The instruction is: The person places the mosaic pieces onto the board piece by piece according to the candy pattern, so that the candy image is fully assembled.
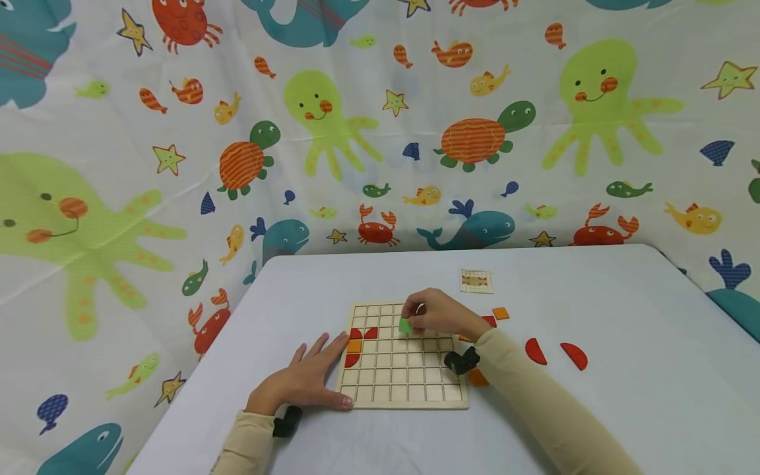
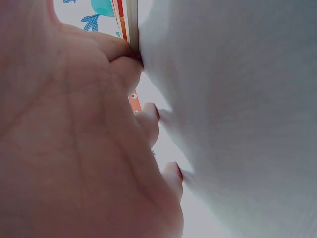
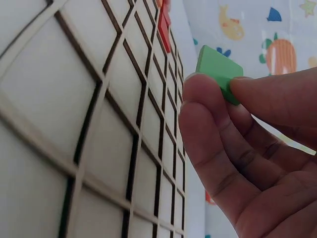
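Observation:
A wooden grid board (image 1: 399, 389) lies on the white table. Along its left edge rests my left hand (image 1: 305, 380), fingers spread, with thumb and index fingertip touching the frame. My right hand (image 1: 438, 312) pinches a green square tile (image 3: 220, 69) between thumb and fingertips, raised over the upper middle of the grid. In the left part of the board sit red rounded pieces (image 1: 352, 360) and an orange square tile (image 1: 354, 346). The left wrist view is mostly filled by the palm (image 2: 74, 129). My right hand hides the board's upper right corner.
A small pattern card (image 1: 477, 282) lies behind the board. To the right are two red curved pieces (image 1: 536, 351), an orange tile (image 1: 501, 313) and another orange tile (image 1: 478, 378), plus a red piece (image 1: 489, 321) partly behind the right wrist. A sea-animal curtain (image 1: 368, 132) hangs behind the table.

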`<state>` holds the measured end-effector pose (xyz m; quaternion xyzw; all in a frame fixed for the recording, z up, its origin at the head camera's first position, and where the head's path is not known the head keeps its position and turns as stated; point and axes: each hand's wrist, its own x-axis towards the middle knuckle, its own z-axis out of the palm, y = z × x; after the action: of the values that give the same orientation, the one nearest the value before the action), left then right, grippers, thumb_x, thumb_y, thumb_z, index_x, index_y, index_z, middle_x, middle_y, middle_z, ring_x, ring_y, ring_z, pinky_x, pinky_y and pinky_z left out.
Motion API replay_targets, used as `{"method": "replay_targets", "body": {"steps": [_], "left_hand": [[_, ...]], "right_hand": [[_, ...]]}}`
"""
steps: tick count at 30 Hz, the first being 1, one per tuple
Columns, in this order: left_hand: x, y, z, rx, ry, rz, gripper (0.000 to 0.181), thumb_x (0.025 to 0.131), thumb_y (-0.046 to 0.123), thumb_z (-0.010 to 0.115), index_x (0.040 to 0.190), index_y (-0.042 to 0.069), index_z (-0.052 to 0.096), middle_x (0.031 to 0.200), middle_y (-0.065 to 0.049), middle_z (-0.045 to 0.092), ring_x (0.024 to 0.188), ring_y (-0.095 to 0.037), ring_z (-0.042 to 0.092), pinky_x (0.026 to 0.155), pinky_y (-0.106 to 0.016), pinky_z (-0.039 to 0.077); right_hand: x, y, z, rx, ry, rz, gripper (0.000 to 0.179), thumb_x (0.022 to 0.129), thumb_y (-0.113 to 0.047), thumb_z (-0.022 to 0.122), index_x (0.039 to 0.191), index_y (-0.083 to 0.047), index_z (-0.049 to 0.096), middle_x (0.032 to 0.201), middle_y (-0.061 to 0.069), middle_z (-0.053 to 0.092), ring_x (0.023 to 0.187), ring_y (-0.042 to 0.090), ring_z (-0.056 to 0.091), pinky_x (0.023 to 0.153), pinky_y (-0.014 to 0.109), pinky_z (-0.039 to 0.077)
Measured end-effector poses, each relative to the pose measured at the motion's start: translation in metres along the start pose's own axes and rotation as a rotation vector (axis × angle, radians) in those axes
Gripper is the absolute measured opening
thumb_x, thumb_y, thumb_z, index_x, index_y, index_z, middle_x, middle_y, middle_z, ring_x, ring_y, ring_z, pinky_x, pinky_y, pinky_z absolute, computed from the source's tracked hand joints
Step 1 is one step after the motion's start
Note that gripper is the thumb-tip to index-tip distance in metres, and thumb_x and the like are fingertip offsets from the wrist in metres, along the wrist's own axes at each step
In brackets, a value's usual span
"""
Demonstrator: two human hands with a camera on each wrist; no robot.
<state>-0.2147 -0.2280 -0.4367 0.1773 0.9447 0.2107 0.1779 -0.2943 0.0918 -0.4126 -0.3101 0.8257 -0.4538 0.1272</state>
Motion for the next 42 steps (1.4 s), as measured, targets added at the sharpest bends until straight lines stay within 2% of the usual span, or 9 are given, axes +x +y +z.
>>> {"method": "replay_targets", "body": {"steps": [10,16,23,30,42], "left_hand": [[0.001,0.0,0.0,-0.006,0.0,0.004,0.126,0.076,0.057,0.092,0.172,0.011,0.023,0.176,-0.013,0.024,0.163,-0.041,0.006,0.125,-0.07,-0.002],[0.001,-0.001,0.0,-0.007,-0.003,0.012,0.126,0.077,0.057,0.091,0.172,0.011,0.023,0.177,-0.012,0.023,0.163,-0.041,0.006,0.125,-0.07,-0.002],[0.003,-0.001,0.001,-0.004,-0.008,0.02,0.126,0.077,0.057,0.091,0.172,0.011,0.023,0.177,-0.011,0.023,0.163,-0.041,0.006,0.125,-0.071,-0.003],[0.003,-0.001,0.0,-0.002,-0.007,0.025,0.126,0.078,0.056,0.091,0.172,0.011,0.022,0.177,-0.011,0.023,0.163,-0.041,0.006,0.125,-0.07,-0.003],[0.001,-0.002,0.0,-0.003,-0.003,0.02,0.125,0.078,0.056,0.092,0.172,0.01,0.022,0.177,-0.011,0.023,0.163,-0.041,0.006,0.125,-0.071,-0.002]], "right_hand": [[0.019,-0.008,0.024,0.037,0.005,-0.048,0.008,0.102,0.003,0.066,0.102,0.003,0.075,0.092,0.006,0.07,0.078,0.023,0.073,0.076,0.034,0.062],[0.031,-0.014,0.04,0.031,0.01,-0.066,0.006,0.099,0.005,0.069,0.098,0.003,0.075,0.085,0.006,0.072,0.072,0.019,0.071,0.069,0.027,0.06],[0.036,-0.017,0.053,-0.035,0.027,-0.037,0.006,0.097,0.004,0.07,0.096,0.001,0.076,0.079,-0.001,0.068,0.068,0.014,0.066,0.066,0.024,0.055],[0.036,-0.017,0.058,-0.137,0.037,-0.015,0.008,0.096,0.0,0.075,0.093,-0.006,0.079,0.082,-0.006,0.067,0.077,0.012,0.059,0.073,0.028,0.051],[0.043,-0.016,0.067,-0.249,0.032,-0.096,0.011,0.093,0.004,0.074,0.088,-0.005,0.077,0.082,-0.005,0.067,0.079,0.01,0.055,0.076,0.027,0.052]]}}
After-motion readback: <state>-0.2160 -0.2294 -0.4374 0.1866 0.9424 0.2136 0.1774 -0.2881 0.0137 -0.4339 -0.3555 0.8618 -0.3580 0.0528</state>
